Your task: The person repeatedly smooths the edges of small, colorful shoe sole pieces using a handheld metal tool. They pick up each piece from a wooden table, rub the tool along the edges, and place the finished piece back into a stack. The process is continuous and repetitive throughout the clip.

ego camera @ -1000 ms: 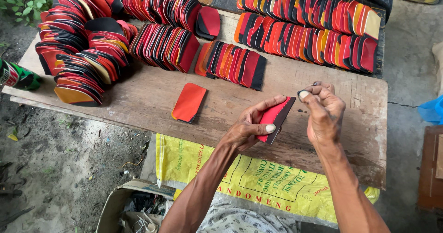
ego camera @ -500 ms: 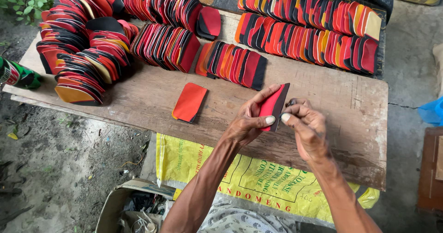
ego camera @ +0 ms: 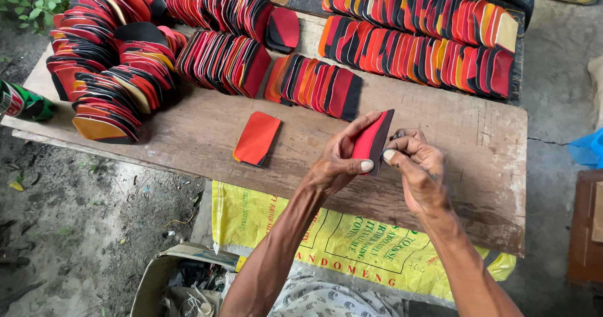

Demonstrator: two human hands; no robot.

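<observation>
My left hand (ego camera: pixel 336 160) grips a flat red piece with a black edge (ego camera: pixel 370 141), held upright above the wooden table (ego camera: pixel 188 128). My right hand (ego camera: pixel 418 169) presses against that piece's right edge, its fingers pinched on something small that I cannot make out. One loose red-orange piece (ego camera: pixel 257 138) lies flat on the table to the left of my hands.
Several rows and heaps of red, black and orange cut pieces (ego camera: pixel 421 47) fill the table's back and left (ego camera: pixel 107 85). A green can (ego camera: pixel 22 100) sits at the left edge. A yellow sack (ego camera: pixel 326 254) and a cardboard box (ego camera: pixel 169 285) lie below the table.
My right hand has come down and left to the red piece, which my left hand has tilted more upright.
</observation>
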